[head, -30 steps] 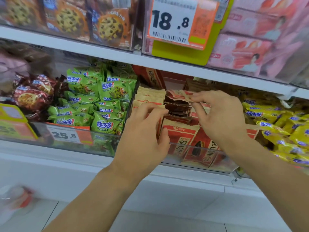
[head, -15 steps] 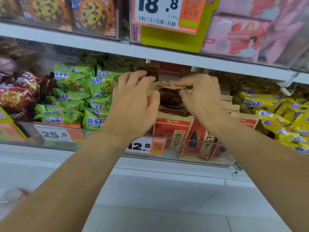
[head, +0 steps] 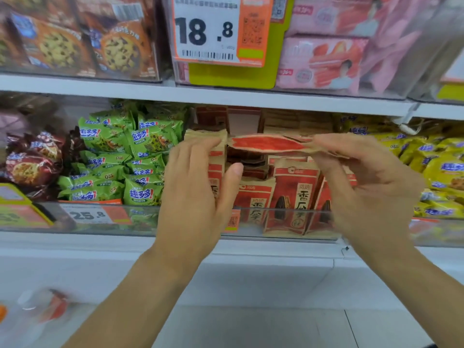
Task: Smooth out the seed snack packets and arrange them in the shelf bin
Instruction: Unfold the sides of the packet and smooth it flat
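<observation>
A red and kraft-paper seed packet (head: 267, 144) hangs flat and level above the clear shelf bin (head: 251, 223). My right hand (head: 364, 182) pinches its right end. Fingers straight, my left hand (head: 198, 187) is just left of the packet's free end, in front of a standing stack of packets (head: 215, 159); I cannot tell whether it touches the stack. More seed packets (head: 297, 194) stand upright at the bin's front, with darker ones lying behind them.
Green cookie packets (head: 130, 156) fill the bin to the left, and brown ones (head: 32, 162) sit further left. Yellow packets (head: 442, 169) lie to the right. The upper shelf edge (head: 226, 97) runs close above, with an 18.8 price tag (head: 208, 31) hanging there.
My left hand has let go of the packet's left end and dropped lower with its fingers straightened. My right hand now holds the packet alone, turned flat, its red face showing.
</observation>
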The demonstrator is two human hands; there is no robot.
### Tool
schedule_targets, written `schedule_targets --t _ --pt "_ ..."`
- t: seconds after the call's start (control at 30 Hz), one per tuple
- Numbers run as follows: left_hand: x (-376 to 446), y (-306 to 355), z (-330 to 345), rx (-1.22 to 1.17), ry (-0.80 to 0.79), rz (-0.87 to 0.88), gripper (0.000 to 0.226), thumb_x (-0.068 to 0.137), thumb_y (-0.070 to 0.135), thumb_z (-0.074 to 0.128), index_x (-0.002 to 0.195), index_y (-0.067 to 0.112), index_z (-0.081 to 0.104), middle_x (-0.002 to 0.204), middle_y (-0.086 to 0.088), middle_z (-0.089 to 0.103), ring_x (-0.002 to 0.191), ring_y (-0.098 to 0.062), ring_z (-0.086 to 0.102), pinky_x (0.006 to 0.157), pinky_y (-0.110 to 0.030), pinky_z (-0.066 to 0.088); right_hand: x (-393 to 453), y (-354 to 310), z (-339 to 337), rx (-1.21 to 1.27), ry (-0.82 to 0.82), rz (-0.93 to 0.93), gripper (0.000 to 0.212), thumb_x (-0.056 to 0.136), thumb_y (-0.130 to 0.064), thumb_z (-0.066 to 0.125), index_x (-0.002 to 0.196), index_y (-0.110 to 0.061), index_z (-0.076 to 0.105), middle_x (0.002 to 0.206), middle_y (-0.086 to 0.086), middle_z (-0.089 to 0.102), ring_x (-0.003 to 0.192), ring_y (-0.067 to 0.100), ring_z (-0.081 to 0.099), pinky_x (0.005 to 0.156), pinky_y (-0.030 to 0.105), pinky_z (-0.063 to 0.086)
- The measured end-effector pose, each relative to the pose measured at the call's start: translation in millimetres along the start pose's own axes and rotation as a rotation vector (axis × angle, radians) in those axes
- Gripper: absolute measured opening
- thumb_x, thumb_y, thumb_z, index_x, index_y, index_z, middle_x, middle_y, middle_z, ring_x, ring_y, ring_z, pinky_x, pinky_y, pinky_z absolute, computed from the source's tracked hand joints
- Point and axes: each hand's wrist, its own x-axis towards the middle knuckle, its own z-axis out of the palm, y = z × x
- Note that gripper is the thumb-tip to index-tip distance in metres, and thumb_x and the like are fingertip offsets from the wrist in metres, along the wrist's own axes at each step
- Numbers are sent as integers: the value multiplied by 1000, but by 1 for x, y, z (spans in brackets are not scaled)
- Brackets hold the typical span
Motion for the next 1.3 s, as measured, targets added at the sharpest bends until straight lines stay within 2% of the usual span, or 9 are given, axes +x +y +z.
schedule_targets --t 0.07,0.2,0.33,0.5,0.63,0.8,1.0,1.13,1.3 --pt "-7 17 -7 -102 -3 -3 44 98 39 48 133 12 49 127 9 47 120 -2 41 104 -17 31 -4 -14 -14 141 77 153 25 90 -13 72 101 -35 67 95 -19 72 88 11 70 78 27 56" --pt "-15 45 -23 -319 -100 -73 46 93 46 52 136 31 43 127 24 52 115 -4 56 92 -13 42 -9 -30 -32 484 87 508 25 77 -24 76 99 -22 64 88 -6 77 83 15 73 77 32 59" --pt "-21 57 -33 -389 -255 -107 37 87 46 58 123 36 54 95 18 69 87 -8 66 76 -10 47 -13 -24 -41 723 80 726 26 66 -25 74 90 -19 65 79 1 76 70 13 72 64 28 59" --pt "-35 64 -15 -628 -719 -465 19 92 42 64 103 28 68 91 10 76 82 -6 72 68 -15 53 -38 -14 -42 613 -190 938 27 69 -22 74 92 -9 73 76 14 76 68 23 73 61 32 59" --pt "-45 57 1 -609 -891 -613 33 86 41 53 108 21 66 96 8 76 87 -9 73 75 -25 58 -57 -4 -47 487 -280 1109 33 75 -25 73 98 -1 72 86 13 78 76 24 75 69 33 59" --pt "-57 56 8 -693 -899 -813 36 83 41 55 110 20 66 97 0 77 85 -16 75 69 -23 57 -55 2 -51 454 -362 1143 32 85 -29 66 98 1 71 86 10 78 77 22 75 66 24 60" --pt "-60 60 14 -716 -845 -895 36 84 38 56 113 20 67 94 -3 78 84 -18 75 67 -23 58 -48 6 -53 441 -451 1140 27 90 -26 62 96 -1 69 86 9 78 75 21 75 59 22 57" --pt "-58 60 16 -701 -793 -915 39 85 42 54 115 19 66 97 -5 77 86 -20 75 78 -36 62 -41 8 -59 409 -694 1096 32 80 -27 66 103 -6 69 89 8 78 79 24 76 60 28 60" --pt "-52 56 7 -775 -1005 -896 39 86 31 62 124 18 60 105 -13 75 93 -28 73 75 -34 61 -42 15 -64 350 -688 1069 24 89 -21 64 106 -6 70 87 7 78 76 23 76 58 27 59"
